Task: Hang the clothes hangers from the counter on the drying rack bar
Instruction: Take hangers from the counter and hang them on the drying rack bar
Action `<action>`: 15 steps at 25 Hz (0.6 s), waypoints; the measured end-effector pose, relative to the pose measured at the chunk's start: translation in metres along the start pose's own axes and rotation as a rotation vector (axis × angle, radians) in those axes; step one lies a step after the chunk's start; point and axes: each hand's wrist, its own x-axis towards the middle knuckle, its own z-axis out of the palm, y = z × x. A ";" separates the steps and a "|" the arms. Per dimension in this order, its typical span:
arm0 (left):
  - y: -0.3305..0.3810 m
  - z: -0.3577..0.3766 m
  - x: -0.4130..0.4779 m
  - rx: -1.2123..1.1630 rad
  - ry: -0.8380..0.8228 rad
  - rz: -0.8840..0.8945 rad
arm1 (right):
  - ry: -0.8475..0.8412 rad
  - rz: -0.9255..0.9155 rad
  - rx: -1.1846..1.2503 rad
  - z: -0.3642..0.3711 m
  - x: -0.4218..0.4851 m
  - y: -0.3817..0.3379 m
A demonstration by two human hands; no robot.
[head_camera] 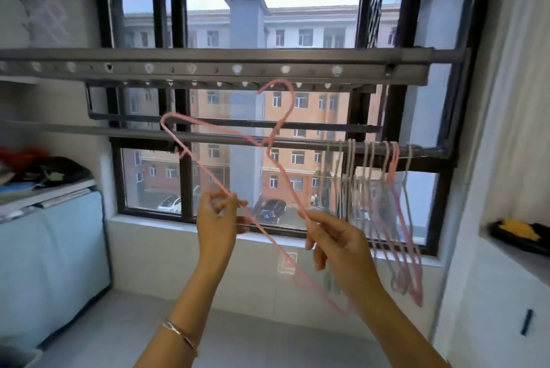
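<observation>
1. Head view shows both hands raised in front of a dark-framed window [181,25], sharing one pink wire hanger [281,125].
2. Left hand [218,220] pinches the hanger's long straight bottom wire between thumb and fingertips, the other fingers loosely curled.
3. Right hand [336,245] pinches one sloping shoulder wire in the same way; something pale green shows blurred below its fingers, and what it is cannot be told.
4. Held this way, the hanger is steeply tilted, one shoulder up at the left and the other low by the right wrist.
5. Its hook points up past the drying rack bar [226,139], near the perforated rail [208,68] above, and hangs on neither.
6. Several pastel hangers [395,207] hang bunched together at the bar's right end.
7. A thin bracelet [180,335] circles the left wrist.
</observation>
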 end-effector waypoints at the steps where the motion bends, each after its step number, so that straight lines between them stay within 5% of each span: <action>1: -0.013 -0.006 0.006 0.021 -0.027 -0.069 | 0.008 0.015 -0.021 0.008 0.001 0.004; 5: -0.048 0.001 0.022 0.006 -0.148 -0.284 | 0.047 0.067 -0.143 0.021 0.003 0.012; 10: -0.052 0.059 0.029 -0.075 -0.450 -0.446 | 0.323 0.205 -0.133 0.008 0.028 0.014; 15: -0.062 0.101 0.030 -0.117 -0.626 -0.445 | 0.313 0.299 -0.146 0.001 0.063 0.005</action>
